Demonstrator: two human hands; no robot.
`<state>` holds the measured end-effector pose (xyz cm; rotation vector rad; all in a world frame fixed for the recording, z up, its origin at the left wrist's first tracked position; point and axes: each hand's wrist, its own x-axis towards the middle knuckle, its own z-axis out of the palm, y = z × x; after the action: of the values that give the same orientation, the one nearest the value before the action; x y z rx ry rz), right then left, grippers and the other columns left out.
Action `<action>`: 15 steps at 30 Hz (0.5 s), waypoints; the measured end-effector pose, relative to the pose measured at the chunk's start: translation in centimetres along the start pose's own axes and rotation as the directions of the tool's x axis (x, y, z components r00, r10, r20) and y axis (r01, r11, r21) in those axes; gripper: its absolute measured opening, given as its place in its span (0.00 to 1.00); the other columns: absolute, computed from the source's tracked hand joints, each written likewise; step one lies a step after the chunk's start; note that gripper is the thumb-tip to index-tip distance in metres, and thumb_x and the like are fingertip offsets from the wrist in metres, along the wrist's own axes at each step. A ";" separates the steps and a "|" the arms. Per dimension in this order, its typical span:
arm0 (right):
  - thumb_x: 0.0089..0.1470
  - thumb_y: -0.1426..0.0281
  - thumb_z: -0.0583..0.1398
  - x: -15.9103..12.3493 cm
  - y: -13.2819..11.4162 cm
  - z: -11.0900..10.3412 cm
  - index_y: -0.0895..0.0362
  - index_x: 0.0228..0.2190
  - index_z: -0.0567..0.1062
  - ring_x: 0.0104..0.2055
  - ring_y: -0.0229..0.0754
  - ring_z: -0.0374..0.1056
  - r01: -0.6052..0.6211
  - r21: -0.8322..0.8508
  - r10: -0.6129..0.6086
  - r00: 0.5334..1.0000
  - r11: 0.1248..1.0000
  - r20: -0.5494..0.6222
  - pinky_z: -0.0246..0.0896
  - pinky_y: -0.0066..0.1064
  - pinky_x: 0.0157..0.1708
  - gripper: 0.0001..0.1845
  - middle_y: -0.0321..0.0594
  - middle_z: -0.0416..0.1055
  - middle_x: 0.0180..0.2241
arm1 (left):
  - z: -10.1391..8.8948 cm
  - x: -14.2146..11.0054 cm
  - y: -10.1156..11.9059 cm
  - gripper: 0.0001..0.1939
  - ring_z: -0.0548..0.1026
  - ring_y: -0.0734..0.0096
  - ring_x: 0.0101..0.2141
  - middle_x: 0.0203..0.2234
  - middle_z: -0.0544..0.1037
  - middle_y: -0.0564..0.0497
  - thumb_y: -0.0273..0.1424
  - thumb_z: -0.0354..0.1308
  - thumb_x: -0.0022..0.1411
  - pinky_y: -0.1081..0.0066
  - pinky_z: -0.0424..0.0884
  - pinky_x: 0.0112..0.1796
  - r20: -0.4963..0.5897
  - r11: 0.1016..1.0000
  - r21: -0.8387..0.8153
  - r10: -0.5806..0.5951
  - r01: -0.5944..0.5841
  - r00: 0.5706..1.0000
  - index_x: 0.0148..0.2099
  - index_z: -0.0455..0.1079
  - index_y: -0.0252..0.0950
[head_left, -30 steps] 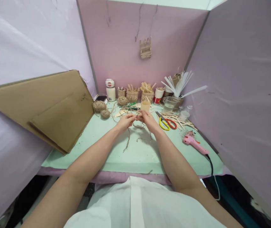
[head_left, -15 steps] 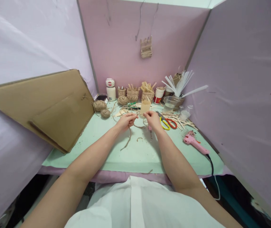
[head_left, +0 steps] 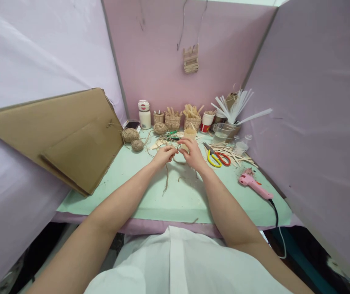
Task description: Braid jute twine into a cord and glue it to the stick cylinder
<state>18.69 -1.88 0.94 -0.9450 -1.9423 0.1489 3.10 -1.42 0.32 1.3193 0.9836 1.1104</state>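
Twine (head_left: pixel 167 175) trailed from the left hand (head_left: pixel 166 154), its fingertips pinched closed on a strand above the green tabletop (head_left: pixel 150 200). The right hand (head_left: pixel 191 153) curved half-open beside a small loop (head_left: pixel 179 147); its hold could not be determined.

Left arm (head_left: pixel 118 204) and right arm (head_left: pixel 224 204) extend forward from torso (head_left: pixel 179 265), converging ahead of it. Left hand (head_left: pixel 163 155): fingers curled into pinch. Right hand (head_left: pixel 193 153): fingers arched, thumb and forefinger parted.
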 end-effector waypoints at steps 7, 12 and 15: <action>0.50 0.66 0.57 0.0 -0.1 0.2 0.56 0.25 0.71 0.36 0.42 0.62 -0.214 0.063 0.220 0.971 0.975 -0.093 0.56 0.35 0.40 0.08 0.40 0.69 0.31 | 0.4 -0.3 0.2 0.12 0.66 0.81 0.21 0.21 0.72 0.52 0.36 0.63 0.48 0.77 0.58 0.24 0.053 0.996 -0.088 -0.018 0.022 0.998 0.29 0.69 0.32; 0.47 0.61 0.56 0.1 -0.3 0.4 0.56 0.23 0.70 0.26 0.37 0.57 -0.401 0.292 0.430 0.902 0.868 -0.038 0.53 0.29 0.29 0.12 0.34 0.65 0.22 | 0.3 -0.2 0.1 0.14 0.51 0.86 0.14 0.16 0.67 0.56 0.36 0.63 0.49 0.75 0.42 0.18 0.075 0.996 -0.086 0.014 -0.007 0.997 0.34 0.72 0.31; 0.45 0.59 0.57 0.1 0.0 1.0 0.56 0.21 0.68 0.26 0.37 0.57 -0.448 0.354 0.501 0.863 0.821 -0.069 0.52 0.29 0.29 0.13 0.33 0.64 0.21 | 0.4 -0.3 0.2 0.14 0.51 0.86 0.14 0.15 0.66 0.56 0.35 0.63 0.49 0.75 0.42 0.18 0.098 0.998 -0.061 0.030 -0.024 0.995 0.35 0.73 0.30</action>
<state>17.93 -1.56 0.47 -1.1593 -1.4385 0.6492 3.41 -1.79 0.56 1.3295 0.8566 1.0764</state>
